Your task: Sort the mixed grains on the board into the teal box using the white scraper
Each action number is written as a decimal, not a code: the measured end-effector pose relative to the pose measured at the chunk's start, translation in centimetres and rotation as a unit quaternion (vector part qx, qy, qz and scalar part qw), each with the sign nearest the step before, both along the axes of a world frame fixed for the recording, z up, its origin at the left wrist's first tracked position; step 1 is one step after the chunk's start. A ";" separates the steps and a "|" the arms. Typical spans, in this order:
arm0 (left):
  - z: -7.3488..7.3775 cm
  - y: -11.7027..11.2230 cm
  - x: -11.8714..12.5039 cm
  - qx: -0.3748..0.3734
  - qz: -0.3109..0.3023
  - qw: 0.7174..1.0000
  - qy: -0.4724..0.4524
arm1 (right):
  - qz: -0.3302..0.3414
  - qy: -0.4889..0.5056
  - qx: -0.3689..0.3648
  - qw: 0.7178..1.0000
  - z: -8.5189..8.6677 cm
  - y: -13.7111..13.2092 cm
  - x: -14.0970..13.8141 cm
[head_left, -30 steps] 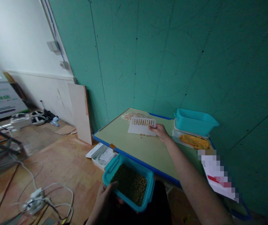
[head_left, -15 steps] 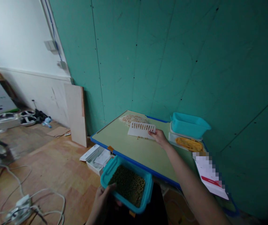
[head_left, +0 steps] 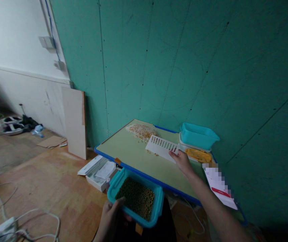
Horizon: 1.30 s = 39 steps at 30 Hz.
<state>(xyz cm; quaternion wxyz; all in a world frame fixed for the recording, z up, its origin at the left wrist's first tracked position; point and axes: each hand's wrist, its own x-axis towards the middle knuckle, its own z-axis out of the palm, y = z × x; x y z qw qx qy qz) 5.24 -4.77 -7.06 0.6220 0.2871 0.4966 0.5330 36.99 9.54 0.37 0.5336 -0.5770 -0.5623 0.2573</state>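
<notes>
My left hand [head_left: 111,212] grips the near left rim of a turquoise plastic bin [head_left: 161,205], thumb over the edge. The bin is held below the table's front edge, with dark green beans [head_left: 130,191] and tan beans [head_left: 147,200] inside. In my right hand [head_left: 182,162] is a flat white plastic scraper [head_left: 160,150] with a row of slots along its far edge. It is tilted over the table [head_left: 128,153], just to the right of a pile of pale grains and tan beans [head_left: 144,132]. A few loose beans [head_left: 156,154] lie by its near edge.
A second turquoise bin [head_left: 200,134] sits on a white container at the table's right, beside a yellow-orange cloth-like item [head_left: 198,155] and a white sheet with a red band [head_left: 220,192]. An open white box [head_left: 99,173] and cables [head_left: 43,211] are on the floor.
My right hand has moved right and slightly nearer with the scraper, uncovering more of the pile. The scraper has turned somewhat. The bin in my left hand has barely moved.
</notes>
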 end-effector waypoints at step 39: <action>1.5 1.6 -4.2 -0.029 -0.041 0.995 0.081 | -0.083 -0.123 0.021 0.989 1.6 8.2 -7.0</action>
